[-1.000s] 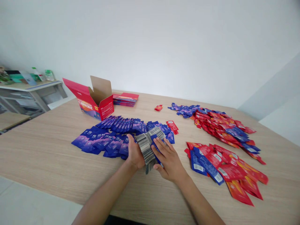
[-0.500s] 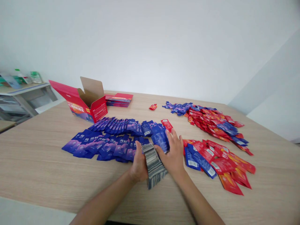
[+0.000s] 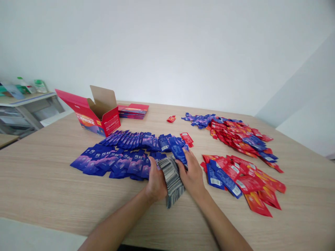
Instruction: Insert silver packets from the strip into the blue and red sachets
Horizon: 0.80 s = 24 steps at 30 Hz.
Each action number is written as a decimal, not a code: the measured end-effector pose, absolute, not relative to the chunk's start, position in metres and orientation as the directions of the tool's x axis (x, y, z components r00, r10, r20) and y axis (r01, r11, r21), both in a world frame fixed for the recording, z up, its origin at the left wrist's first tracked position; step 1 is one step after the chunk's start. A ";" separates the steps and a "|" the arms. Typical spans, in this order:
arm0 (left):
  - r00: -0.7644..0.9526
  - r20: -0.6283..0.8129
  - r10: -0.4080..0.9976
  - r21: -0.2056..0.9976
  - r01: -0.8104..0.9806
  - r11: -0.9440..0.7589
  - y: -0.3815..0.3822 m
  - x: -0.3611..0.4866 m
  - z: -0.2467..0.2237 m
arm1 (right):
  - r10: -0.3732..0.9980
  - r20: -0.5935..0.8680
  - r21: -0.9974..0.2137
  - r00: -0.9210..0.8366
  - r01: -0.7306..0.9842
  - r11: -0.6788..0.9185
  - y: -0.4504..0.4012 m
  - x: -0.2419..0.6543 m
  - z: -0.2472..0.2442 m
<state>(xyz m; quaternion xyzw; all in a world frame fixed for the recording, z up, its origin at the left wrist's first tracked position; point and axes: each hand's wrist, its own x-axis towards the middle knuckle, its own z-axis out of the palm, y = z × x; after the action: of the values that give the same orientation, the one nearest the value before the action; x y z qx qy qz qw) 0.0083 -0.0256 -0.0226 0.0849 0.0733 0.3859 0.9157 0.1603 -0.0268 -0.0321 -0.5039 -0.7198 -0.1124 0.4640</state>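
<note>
In the middle, over the worktop, the left hand is curled round one side of a stripy stack of packets. The right hand, partly closed, holds the other side. Many blue packets already lie in rows. The mixed heap is jumbled, so this looks only part done. The box stands open, its bottom hidden.

Workroom: heaped sachets, open carton
</note>
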 end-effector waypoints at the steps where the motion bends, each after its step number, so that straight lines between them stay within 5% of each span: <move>1: 0.676 -0.084 0.733 0.209 -0.707 0.676 -0.023 0.007 -0.022 | 0.650 0.748 -0.304 -0.136 0.800 0.517 -0.029 0.157 -0.033; 7: 0.617 -0.109 0.779 0.240 -0.744 0.623 -0.013 0.001 -0.019 | 0.650 0.565 -0.169 -0.509 0.699 0.695 -0.038 0.146 -0.029; 12: 0.692 -0.041 0.721 0.237 -0.694 0.680 -0.019 0.003 -0.015 | 0.592 0.576 -0.017 -0.564 0.716 0.698 -0.035 0.150 -0.024; 24: 0.481 -0.089 0.872 0.213 -0.846 0.489 0.001 -0.022 -0.009 | 0.474 0.661 -0.017 -0.582 0.619 0.785 -0.034 0.147 -0.023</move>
<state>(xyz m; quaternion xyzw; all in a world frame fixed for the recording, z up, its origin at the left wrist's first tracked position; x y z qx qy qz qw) -0.0221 0.0006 -0.0086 0.0702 0.0929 0.5007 0.8578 0.1465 -0.0342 -0.0229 -0.3095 -0.8828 -0.1084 0.3363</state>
